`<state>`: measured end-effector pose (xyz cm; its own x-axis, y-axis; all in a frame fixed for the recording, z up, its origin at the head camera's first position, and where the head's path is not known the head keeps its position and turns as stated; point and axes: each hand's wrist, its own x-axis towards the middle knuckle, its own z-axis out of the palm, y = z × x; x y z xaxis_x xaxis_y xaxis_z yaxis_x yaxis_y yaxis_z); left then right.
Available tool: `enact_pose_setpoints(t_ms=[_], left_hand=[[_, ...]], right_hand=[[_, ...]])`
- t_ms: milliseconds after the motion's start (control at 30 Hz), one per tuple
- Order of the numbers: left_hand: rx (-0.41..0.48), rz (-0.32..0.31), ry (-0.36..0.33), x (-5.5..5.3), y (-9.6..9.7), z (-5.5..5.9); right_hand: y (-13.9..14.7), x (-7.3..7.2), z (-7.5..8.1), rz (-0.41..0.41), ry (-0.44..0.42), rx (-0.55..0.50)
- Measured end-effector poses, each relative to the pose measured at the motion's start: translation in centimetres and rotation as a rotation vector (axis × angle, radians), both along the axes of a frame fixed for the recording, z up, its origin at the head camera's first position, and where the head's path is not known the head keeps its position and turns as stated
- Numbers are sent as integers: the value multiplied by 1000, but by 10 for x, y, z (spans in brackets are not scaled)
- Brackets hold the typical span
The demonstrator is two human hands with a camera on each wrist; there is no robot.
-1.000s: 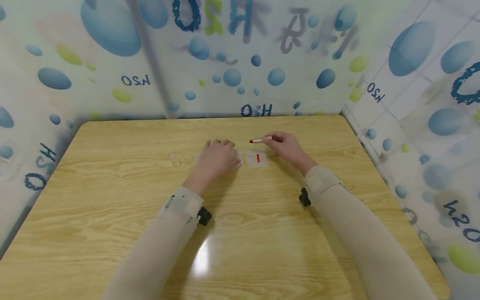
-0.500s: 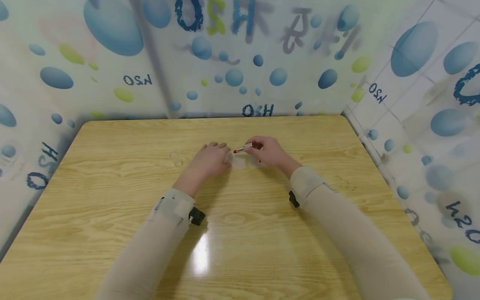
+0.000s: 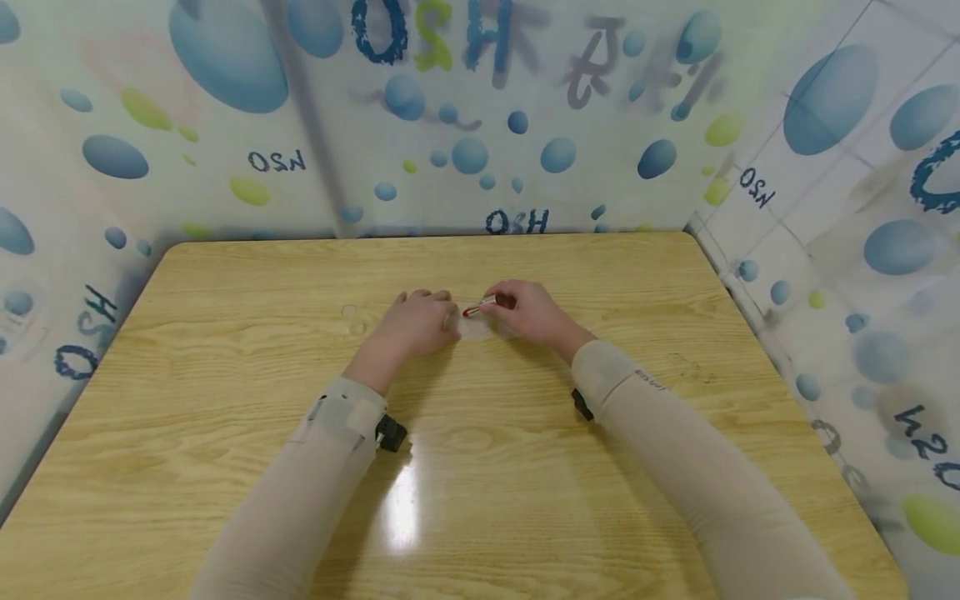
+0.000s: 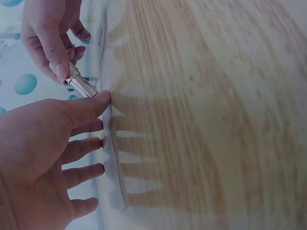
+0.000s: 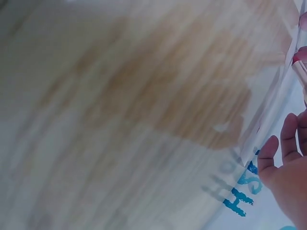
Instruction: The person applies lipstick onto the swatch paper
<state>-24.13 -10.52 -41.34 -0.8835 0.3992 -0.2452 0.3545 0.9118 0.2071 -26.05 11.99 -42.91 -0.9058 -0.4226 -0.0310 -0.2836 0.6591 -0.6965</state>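
Pinched in my right hand (image 3: 534, 313) is a lipstick (image 3: 482, 305) with a silvery tube and a red tip. It tilts down and left, its tip close over a thin whitish sheet (image 3: 475, 328) on the table. My left hand (image 3: 422, 323) rests at the left of this sheet, fingers extended and spread, as the left wrist view shows; its thumb overlaps the lipstick's tip there. Only the edge of the lipstick (image 5: 301, 72) and part of the right hand (image 5: 290, 177) show in the right wrist view. The right hand covers the sheet's right part.
A wood-grain table (image 3: 480, 467) spreads out below both hands. Behind it hangs a curtain (image 3: 465, 125) printed with blue and green drops, and the same pattern lines both sides. Faint ring-like marks (image 3: 354, 319) lie on the tabletop left of the left hand.
My right hand has brought the lipstick left and down toward the sheet beside the left hand. The red stroke seen earlier is now hidden under it. The left hand has shifted slightly left.
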Motion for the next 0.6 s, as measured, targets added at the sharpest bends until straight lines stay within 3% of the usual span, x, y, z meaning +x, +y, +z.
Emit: enact_pose_setpoints(t_ms=[600], left_hand=[[54,-5,5,-2,-7,-11]], right_hand=[[-6,2,0,-20,-12,46]])
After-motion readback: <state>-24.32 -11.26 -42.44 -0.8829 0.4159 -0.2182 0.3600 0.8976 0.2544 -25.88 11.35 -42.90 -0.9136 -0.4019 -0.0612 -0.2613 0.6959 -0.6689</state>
